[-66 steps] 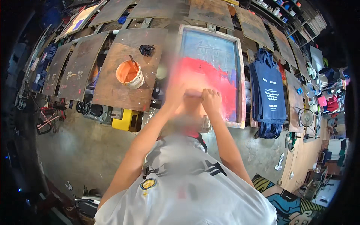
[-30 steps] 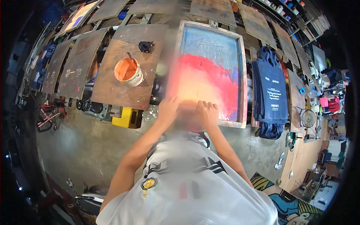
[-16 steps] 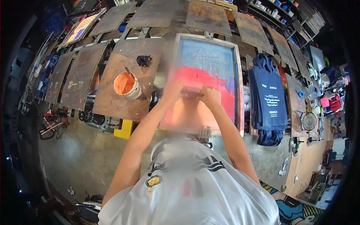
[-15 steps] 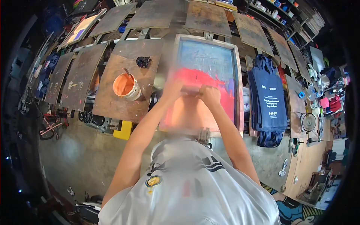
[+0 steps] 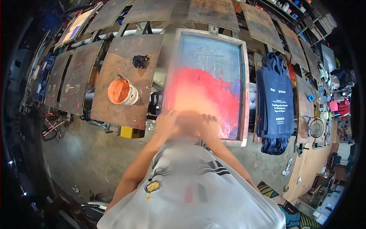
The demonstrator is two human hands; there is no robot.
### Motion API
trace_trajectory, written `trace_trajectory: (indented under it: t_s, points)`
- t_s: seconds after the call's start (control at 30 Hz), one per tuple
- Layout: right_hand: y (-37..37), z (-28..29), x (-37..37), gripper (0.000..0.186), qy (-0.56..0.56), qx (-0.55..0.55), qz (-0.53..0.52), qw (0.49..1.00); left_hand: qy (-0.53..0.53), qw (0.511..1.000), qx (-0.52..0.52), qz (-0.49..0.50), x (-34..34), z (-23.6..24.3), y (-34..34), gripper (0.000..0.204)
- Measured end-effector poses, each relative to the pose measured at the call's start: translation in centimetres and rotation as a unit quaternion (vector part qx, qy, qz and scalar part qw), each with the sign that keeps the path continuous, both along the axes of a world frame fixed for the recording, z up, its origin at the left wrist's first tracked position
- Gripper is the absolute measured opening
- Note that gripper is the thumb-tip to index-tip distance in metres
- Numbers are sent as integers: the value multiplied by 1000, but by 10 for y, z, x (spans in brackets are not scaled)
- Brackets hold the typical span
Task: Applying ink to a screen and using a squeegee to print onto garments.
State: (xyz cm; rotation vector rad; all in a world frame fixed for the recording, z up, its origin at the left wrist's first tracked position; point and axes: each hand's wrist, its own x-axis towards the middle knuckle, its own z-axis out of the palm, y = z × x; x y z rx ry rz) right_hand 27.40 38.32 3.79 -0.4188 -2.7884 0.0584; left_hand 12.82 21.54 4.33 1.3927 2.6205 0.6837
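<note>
A wooden-framed printing screen [image 5: 244,87] lies before me on the table. Red-orange ink [image 5: 213,87] covers its middle and near part, while its far part looks blue. At the near end, my left hand [image 5: 166,124] and my right hand [image 5: 209,126] are closed round the two ends of a squeegee [image 5: 189,124]. A blurred vertical band hides part of the squeegee and the screen's left side. To the left, a bucket of orange ink [image 5: 133,95] with a stirring stick stands on a wooden board, near a crumpled black cloth [image 5: 140,61].
A stack of navy tote bags [image 5: 275,99] lies right of the screen. Wooden boards [image 5: 213,15] line the far side and the left. A small fan [image 5: 315,128] stands at the right. Below the left board is a yellow box [image 5: 131,132]; concrete floor [image 5: 80,152] shows nearby.
Both hands have drawn the squeegee toward me, from the screen's middle to its near end. More red-orange ink shows behind it. The view has shifted slightly.
</note>
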Motion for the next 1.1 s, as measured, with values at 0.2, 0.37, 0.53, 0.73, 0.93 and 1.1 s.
trace_trajectory:
  t_s: [0.2,0.37,0.53,0.73,0.93,1.1]
  points:
    - [23,22,-22,18,-139,-85,-32,986,-53,997,-51,-33,-26,13,20,43]
    - [79,20,-81,33,-110,-66,-45,991,58,997,33,-24,-77,2,78,44]
    - [86,-20,-95,27,-40,45,-55,997,59,996,69,-1,-93,-10,90,40]
    - [12,-17,-17,10,-35,33,-1,999,38,999,26,0,-25,-17,15,32]
    - [-13,18,12,11,-50,-58,39,996,-4,999,27,28,18,1,-19,27]
    - [36,29,-43,20,-172,-73,10,982,-15,1000,-7,-16,-35,-9,20,44]
